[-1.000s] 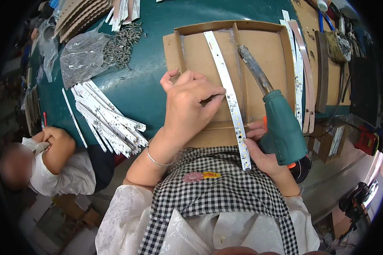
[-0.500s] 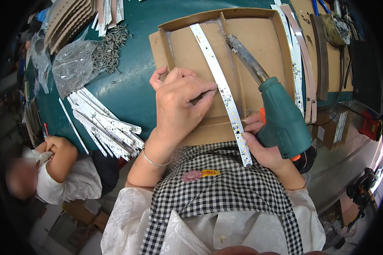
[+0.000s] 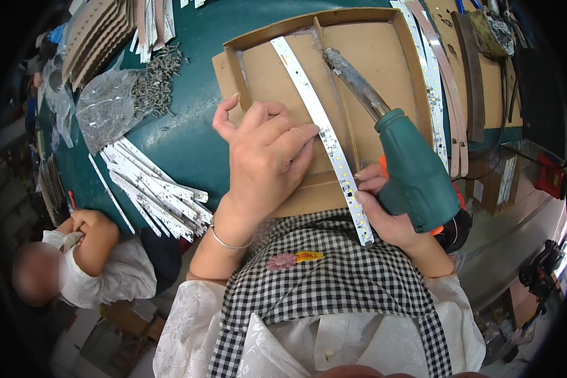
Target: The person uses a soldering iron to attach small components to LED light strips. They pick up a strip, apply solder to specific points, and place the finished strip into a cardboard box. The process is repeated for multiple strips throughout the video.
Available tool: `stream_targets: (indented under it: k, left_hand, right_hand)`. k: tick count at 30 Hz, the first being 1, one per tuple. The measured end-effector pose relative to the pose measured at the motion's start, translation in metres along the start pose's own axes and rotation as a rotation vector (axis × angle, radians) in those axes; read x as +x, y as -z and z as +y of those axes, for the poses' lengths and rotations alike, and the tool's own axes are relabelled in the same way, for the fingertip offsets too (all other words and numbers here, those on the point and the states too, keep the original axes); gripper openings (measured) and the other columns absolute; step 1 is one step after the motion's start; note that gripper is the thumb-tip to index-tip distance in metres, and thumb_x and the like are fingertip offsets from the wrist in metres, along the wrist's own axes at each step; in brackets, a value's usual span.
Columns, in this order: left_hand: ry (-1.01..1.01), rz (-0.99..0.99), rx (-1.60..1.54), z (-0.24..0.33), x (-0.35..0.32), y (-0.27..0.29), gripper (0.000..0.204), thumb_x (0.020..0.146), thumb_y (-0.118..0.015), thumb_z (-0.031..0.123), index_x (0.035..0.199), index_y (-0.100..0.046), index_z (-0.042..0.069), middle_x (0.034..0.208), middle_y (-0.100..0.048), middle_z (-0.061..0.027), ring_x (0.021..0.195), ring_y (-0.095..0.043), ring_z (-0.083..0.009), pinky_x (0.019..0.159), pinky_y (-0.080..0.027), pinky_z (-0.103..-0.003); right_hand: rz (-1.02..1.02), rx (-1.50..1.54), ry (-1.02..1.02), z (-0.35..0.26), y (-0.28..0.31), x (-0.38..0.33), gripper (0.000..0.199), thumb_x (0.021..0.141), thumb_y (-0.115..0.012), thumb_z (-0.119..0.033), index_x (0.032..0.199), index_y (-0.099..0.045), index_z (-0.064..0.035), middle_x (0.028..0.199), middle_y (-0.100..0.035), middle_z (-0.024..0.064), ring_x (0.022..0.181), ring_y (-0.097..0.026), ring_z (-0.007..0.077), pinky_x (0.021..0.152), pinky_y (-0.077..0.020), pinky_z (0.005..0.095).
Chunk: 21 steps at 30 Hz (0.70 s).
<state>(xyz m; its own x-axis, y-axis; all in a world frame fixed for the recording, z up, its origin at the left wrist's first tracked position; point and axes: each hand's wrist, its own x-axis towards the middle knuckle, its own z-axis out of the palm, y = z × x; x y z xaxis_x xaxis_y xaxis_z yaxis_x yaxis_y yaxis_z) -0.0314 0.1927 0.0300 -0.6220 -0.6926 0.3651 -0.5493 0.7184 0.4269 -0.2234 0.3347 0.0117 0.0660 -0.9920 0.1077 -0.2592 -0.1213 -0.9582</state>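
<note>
Head view: I see left hand (image 3: 261, 151) pinched at a white strip (image 3: 334, 157); right hand (image 3: 394, 222), apart, clamps this strip behind green tool (image 3: 416, 173).

**You're in an electronics workshop, no doubt**

Green-topped bench (image 3: 198, 88), a heap of loose screws (image 3: 154, 82), a messy pile of LED strips (image 3: 152, 183) and that chunky green soldering tool (image 3: 416, 167) right in front of you.

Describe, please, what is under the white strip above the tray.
Below the white strip, the cardboard tray shows along both sides, and the checked apron around the strip's near end. Whatever is directly beneath is covered.
</note>
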Motion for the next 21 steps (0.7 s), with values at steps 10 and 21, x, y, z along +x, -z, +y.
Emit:
stream_targets:
  k: [10,21]
  left_hand:
    - [0.081,0.005,-0.133,-0.004,0.002,-0.006,0.016,0.067,-0.08,0.005,0.078,-0.074,0.016,0.069,-0.063,0.0038,0.079,-0.063,-0.0147,0.103,-0.03,-0.048]
    - [0.075,-0.014,-0.076,-0.001,0.003,-0.008,0.018,0.065,-0.081,0.005,0.079,-0.076,0.016,0.072,-0.065,0.003,0.082,-0.064,-0.0147,0.104,-0.031,-0.048]
  right_hand:
    - [0.046,-0.148,-0.037,-0.003,-0.003,-0.001,0.023,0.087,-0.065,0.01,0.11,-0.061,0.0052,0.103,-0.064,0.0119,0.095,-0.065,0.0182,0.085,-0.0528,0.0306]
    - [0.115,-0.073,-0.138,-0.007,-0.007,-0.001,0.007,0.087,-0.063,0.009,0.091,-0.066,0.0029,0.1,-0.064,0.011,0.098,-0.064,0.021,0.086,-0.0504,0.0333]
